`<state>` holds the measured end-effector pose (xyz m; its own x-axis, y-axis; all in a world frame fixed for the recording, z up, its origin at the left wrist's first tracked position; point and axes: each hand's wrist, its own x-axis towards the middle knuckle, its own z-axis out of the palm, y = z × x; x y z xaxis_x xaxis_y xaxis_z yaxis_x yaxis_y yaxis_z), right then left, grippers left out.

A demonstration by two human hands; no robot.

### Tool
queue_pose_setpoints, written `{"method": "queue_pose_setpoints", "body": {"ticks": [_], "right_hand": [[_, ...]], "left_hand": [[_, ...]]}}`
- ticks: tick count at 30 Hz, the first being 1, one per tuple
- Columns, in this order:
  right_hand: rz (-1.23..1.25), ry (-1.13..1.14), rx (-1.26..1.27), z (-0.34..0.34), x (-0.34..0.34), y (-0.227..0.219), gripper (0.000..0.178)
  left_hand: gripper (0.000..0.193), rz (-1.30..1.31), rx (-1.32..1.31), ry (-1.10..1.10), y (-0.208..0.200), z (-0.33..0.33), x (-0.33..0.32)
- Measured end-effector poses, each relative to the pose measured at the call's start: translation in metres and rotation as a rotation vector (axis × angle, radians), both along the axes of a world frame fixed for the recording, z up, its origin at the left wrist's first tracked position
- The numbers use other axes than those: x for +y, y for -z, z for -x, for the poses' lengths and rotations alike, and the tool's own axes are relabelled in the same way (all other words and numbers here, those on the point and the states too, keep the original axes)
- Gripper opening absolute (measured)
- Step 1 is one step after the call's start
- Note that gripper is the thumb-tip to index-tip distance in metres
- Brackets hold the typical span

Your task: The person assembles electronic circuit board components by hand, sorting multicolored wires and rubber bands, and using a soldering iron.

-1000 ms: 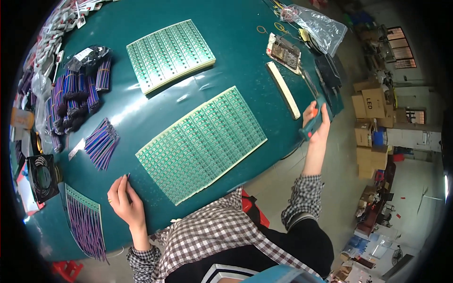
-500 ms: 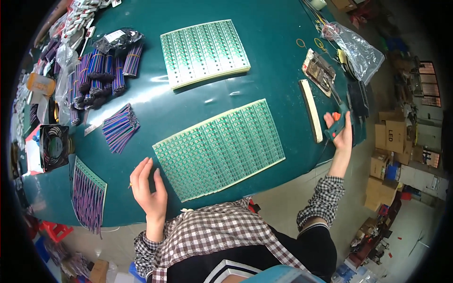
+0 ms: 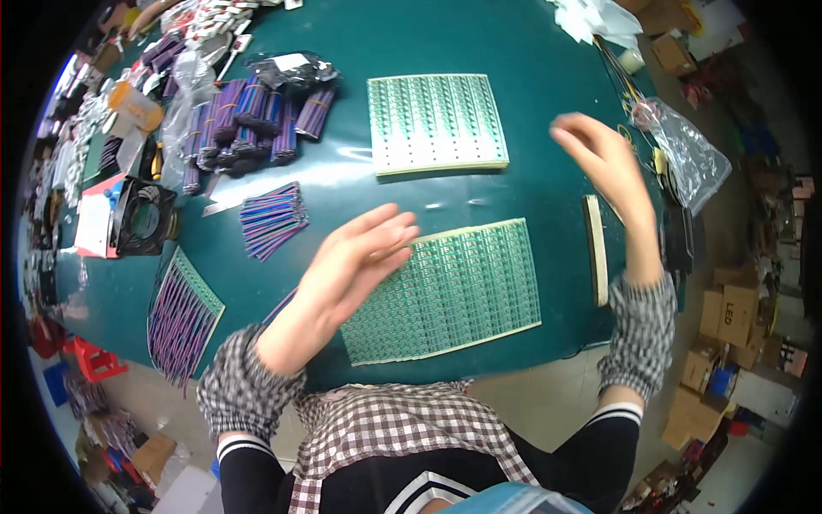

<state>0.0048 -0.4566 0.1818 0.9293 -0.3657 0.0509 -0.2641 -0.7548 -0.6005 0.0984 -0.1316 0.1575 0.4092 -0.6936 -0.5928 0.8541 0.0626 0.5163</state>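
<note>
My left hand (image 3: 355, 261) is over the left part of a near panel of small green circuit boards (image 3: 462, 291), fingers stretched out and nothing in them. A purple wire (image 3: 281, 306) pokes out beside my left wrist. To the right, above the table, my right hand (image 3: 606, 163) is raised with its thumb and fingers apart, slightly blurred and holding nothing I can see. Farther back lies a stack of similar panels (image 3: 438, 124). A long pale bar (image 3: 596, 253) rests below my right hand, left of the forearm.
Bundles of purple and blue wires (image 3: 248, 124) lie at the back left, with a loose wire pile (image 3: 274, 220) nearer. A board strip with wires (image 3: 184, 317) sits near the left edge, beside a black fan (image 3: 145, 218). A clear plastic bag (image 3: 685, 158) lies at right.
My right hand has let go of the green-handled tool and moved up and away from it. My left hand has swung right, over the near panel. The whole view has shifted.
</note>
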Motion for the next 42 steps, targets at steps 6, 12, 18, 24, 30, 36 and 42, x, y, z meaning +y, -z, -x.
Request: {"method": "queue_pose_setpoints", "body": {"ticks": [6, 12, 18, 24, 30, 36, 42], "right_hand": [[0.348, -0.271, 0.047, -0.147, -0.019, 0.09, 0.045], [0.295, -0.315, 0.193, -0.183, -0.002, 0.088, 0.05], [0.373, -0.288, 0.205, -0.19, 0.011, 0.089, 0.055], [0.388, -0.231, 0.164, -0.19, 0.01, 0.092, 0.06], [0.358, -0.064, 0.374, -0.166, 0.001, 0.089, 0.069], [-0.189, 0.208, 0.591, -0.115, 0.011, 0.083, 0.07], [-0.934, 0.229, 0.525, -0.086, 0.04, 0.078, 0.068]], "left_hand": [[0.062, -0.025, 0.283, -0.129, 0.055, -0.012, -0.06], [0.055, 0.006, 0.288, -0.274, 0.049, -0.013, -0.068], [0.05, 0.089, 0.297, -0.422, 0.055, -0.021, -0.072], [0.058, 0.06, 0.26, -0.336, 0.05, -0.026, -0.071], [0.079, -0.152, -0.015, -0.168, 0.052, -0.048, -0.063], [0.061, -0.415, -0.474, 0.026, 0.051, -0.115, -0.083], [0.071, -0.488, -0.815, 0.403, 0.042, -0.173, -0.126]]}}
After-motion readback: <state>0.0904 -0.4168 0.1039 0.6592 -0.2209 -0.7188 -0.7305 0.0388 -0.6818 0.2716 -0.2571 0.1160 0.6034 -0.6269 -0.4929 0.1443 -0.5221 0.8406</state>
